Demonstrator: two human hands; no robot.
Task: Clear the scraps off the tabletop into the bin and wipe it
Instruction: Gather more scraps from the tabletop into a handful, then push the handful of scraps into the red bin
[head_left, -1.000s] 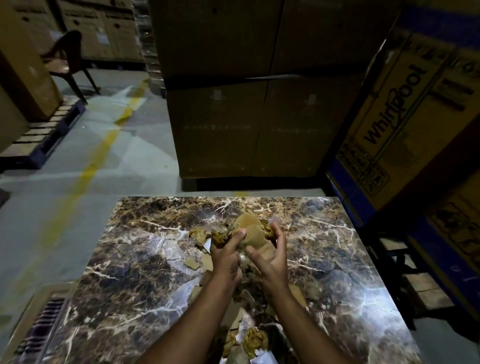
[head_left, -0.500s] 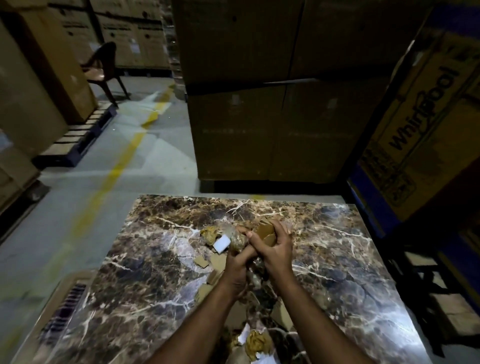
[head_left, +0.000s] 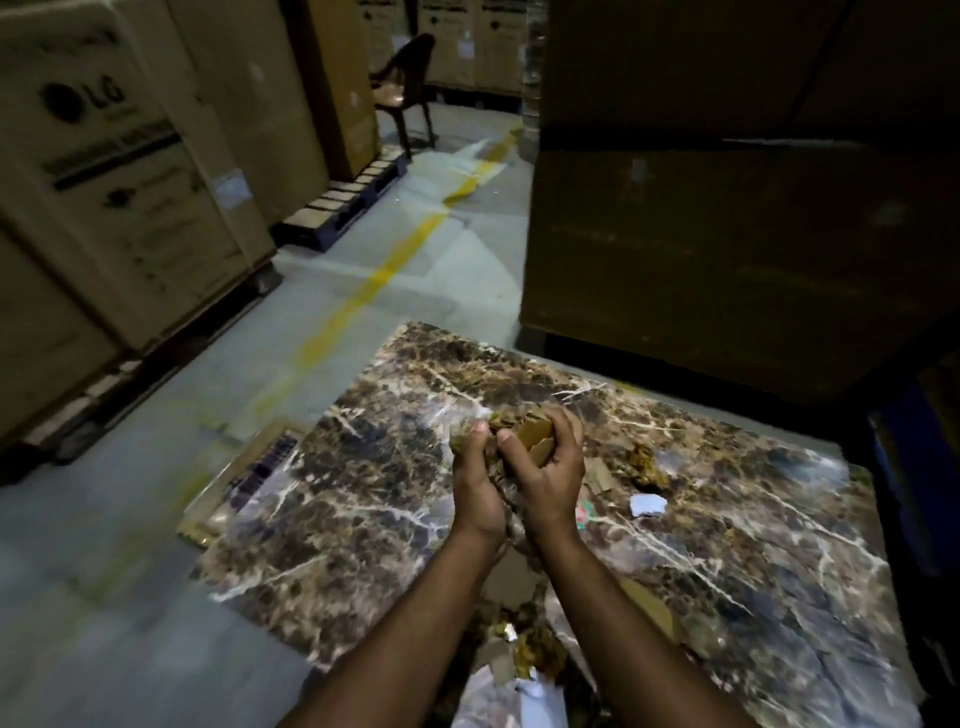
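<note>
Both my hands are cupped together over the dark marble tabletop (head_left: 363, 499), clutching one bundle of cardboard and crumpled paper scraps (head_left: 532, 434). My left hand (head_left: 475, 483) grips the bundle's left side, my right hand (head_left: 548, 475) curls round its right side. More scraps lie on the marble: a crumpled brown wad (head_left: 647, 465), a white paper piece (head_left: 647, 505), and cardboard bits with crumpled paper (head_left: 524, 639) near the front edge between my forearms. A flat box with a dark grille (head_left: 249, 478) sits on the floor by the table's left edge.
Tall cardboard appliance cartons (head_left: 119, 171) on pallets line the left. A big dark carton stack (head_left: 727, 197) stands right behind the table. A yellow floor line (head_left: 374, 280) runs toward a brown chair (head_left: 405, 88) at the back.
My hands closed together round the scraps and lifted the bundle, moving it left over the table. The view swung left, bringing the cartons on the left into sight.
</note>
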